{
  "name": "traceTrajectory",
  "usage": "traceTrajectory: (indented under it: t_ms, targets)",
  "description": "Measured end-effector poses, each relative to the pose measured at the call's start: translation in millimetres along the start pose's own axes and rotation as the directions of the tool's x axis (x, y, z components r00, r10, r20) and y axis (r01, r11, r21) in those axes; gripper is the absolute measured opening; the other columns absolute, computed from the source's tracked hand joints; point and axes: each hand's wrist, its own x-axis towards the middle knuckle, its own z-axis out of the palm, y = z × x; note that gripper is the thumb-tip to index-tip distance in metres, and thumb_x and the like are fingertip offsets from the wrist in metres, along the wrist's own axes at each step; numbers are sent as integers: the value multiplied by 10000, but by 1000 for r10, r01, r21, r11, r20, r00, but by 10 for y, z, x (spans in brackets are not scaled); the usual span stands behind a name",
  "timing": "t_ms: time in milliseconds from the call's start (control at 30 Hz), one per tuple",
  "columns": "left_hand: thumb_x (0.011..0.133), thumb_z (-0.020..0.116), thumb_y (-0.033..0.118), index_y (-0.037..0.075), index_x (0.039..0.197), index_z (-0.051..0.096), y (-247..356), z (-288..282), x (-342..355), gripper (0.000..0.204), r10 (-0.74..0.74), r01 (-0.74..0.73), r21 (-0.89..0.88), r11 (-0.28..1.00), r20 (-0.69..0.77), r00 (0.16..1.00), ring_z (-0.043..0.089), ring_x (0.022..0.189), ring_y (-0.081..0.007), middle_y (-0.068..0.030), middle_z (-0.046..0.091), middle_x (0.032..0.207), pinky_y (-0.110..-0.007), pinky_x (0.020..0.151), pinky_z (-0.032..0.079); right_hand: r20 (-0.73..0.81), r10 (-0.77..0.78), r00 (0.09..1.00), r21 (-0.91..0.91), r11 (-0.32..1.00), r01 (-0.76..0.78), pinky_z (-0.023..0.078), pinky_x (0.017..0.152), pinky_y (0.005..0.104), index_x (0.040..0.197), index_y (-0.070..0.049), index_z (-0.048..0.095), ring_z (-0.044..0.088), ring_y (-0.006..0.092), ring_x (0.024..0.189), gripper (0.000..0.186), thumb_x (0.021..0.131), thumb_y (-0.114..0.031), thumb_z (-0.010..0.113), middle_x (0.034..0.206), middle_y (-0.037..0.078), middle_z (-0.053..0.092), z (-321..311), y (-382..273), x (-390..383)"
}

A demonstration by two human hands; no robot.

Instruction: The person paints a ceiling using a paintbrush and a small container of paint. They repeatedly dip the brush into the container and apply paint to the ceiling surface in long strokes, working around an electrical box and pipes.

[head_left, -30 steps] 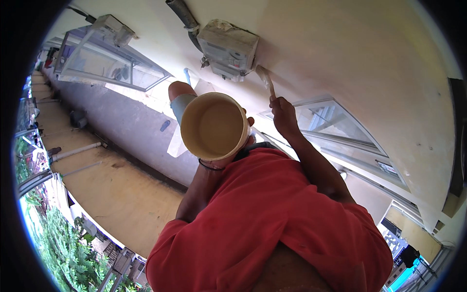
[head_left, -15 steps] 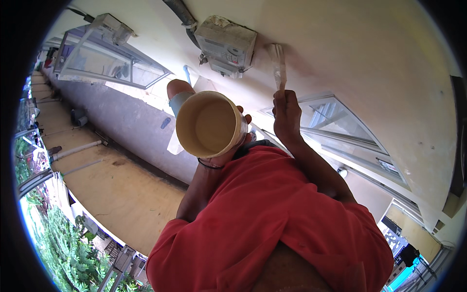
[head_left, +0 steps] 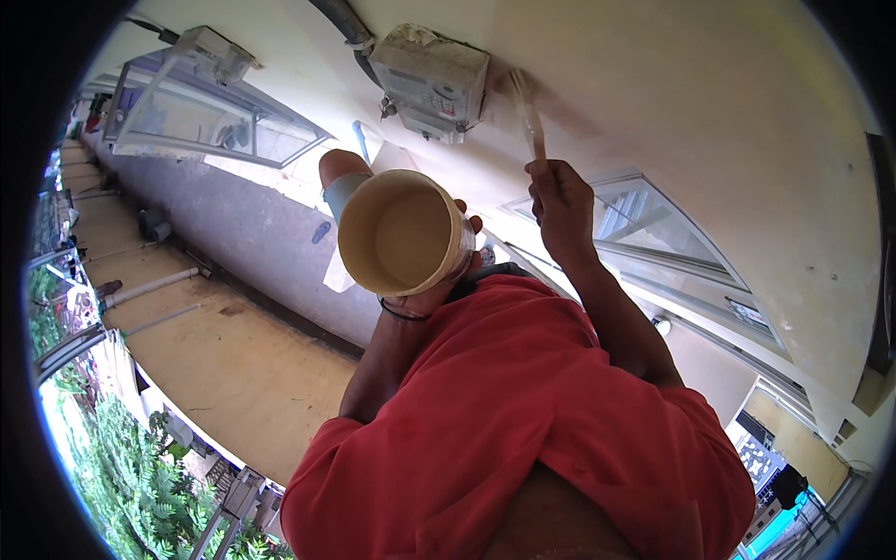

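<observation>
My left hand (head_left: 431, 301) is wrapped round a cream plastic tub (head_left: 359, 233), its fingertips showing at the right side. The tub's open mouth faces up at me, and its inside is coated in pale cream; how much it contains I cannot tell. In my right hand (head_left: 566, 210) a paintbrush (head_left: 530, 121) is gripped by its handle. Its pale bristle end points upward and appears to touch the cream wall (head_left: 672, 93), just right of a grey meter box (head_left: 429, 79).
A dark pipe (head_left: 345, 23) runs into the meter box. Window panes stand open at left (head_left: 201, 112) and right (head_left: 653, 219). Below on the left are a grey walkway (head_left: 252, 224), a tan ledge (head_left: 243, 373) and green plants (head_left: 131, 467). A second box (head_left: 213, 54) hangs farther along the wall.
My right hand has shifted slightly up and to the right. The brush now leans more, its bristle end farther up and left, closer to the meter box. The tub has barely moved.
</observation>
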Motion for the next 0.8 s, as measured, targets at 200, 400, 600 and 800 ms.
traceTrajectory:
  t_ms: [200,400,600,800]
  targets:
    - [1009,613,543,178,1483,591,-27,24,20,599,7,-7,1,1000,-29,1000,388,1502,-468,-192,457,1598,-689,1093,454,25,253,967,-47,967,-251,298,438,245,988,1,663,391,53,485,327,1093,-305,619,651,-34,484,-54,836,260]
    - [998,625,552,178,1483,589,9,26,-40,613,32,-31,31,999,-41,999,395,1498,-464,-193,453,1603,-694,1087,455,-27,79,996,27,997,-79,306,438,241,998,-7,651,397,36,494,333,1101,-321,610,655,-33,489,2,351,8]
    - [998,616,571,154,1501,546,7,38,12,657,29,-29,2,1000,-30,999,414,1478,-470,-204,470,1571,-704,1079,471,-35,139,990,-45,989,-141,289,443,231,994,-21,650,372,27,501,331,1109,-328,602,664,-40,483,-254,719,134]
    - [1003,572,633,127,1524,479,40,-28,31,732,57,-56,18,998,-66,996,480,1415,-475,-217,513,1507,-732,1036,515,-25,67,997,109,992,-64,284,442,226,992,-22,647,371,22,505,320,1116,-311,588,667,-46,479,-238,15,-197]
